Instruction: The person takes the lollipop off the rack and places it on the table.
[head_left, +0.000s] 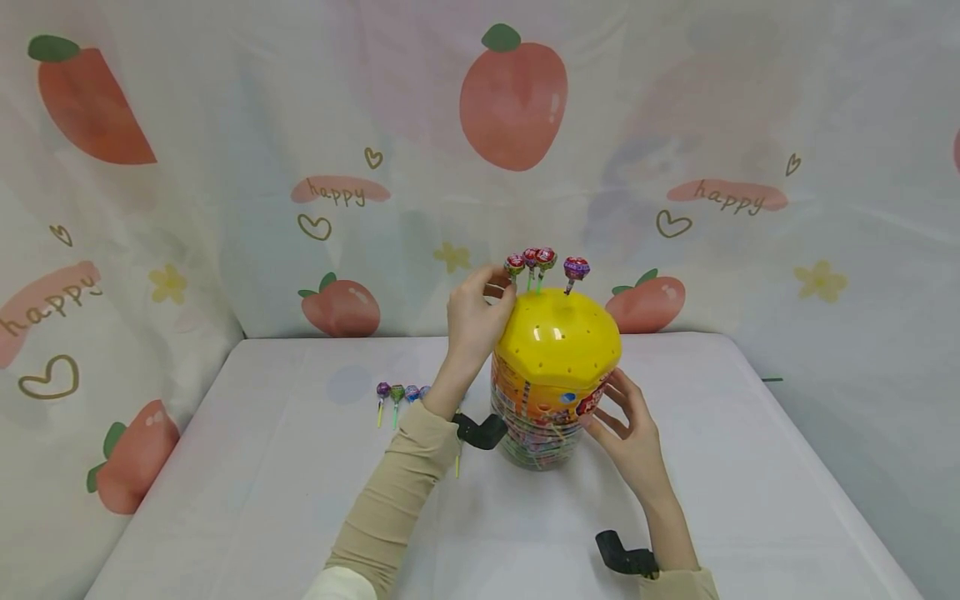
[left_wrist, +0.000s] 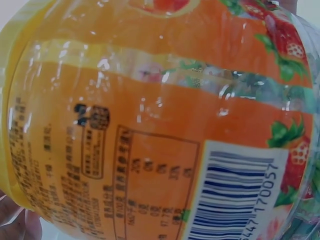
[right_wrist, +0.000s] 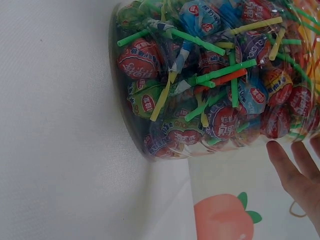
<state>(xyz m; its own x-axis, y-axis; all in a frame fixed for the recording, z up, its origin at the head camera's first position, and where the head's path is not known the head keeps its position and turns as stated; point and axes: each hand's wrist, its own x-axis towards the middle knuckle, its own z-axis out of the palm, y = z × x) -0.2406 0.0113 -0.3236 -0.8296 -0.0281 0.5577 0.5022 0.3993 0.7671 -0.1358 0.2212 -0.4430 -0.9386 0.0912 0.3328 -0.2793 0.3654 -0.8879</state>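
Note:
A clear jar (right_wrist: pixel 210 85) full of wrapped lollipops stands upright on the table under a yellow lid (head_left: pixel 558 337) dotted with small holes. At the lid's far left edge, my left hand (head_left: pixel 476 312) pinches a red-and-green lollipop (head_left: pixel 514 265) near its stick; the fingertips partly hide the grip. Other lollipops stand head-up in the lid, among them a purple one (head_left: pixel 576 268). My right hand (head_left: pixel 632 433) has its fingers spread, with fingertips at the jar's right side. The left wrist view is filled by the jar's orange label (left_wrist: pixel 150 115).
On the white table (head_left: pixel 300 475), left of the jar, lie loose lollipops, including a purple one (head_left: pixel 383 390) and a green one (head_left: pixel 397 393). My left forearm covers part of that row. A fruit-print cloth (head_left: pixel 405 100) hangs behind the table.

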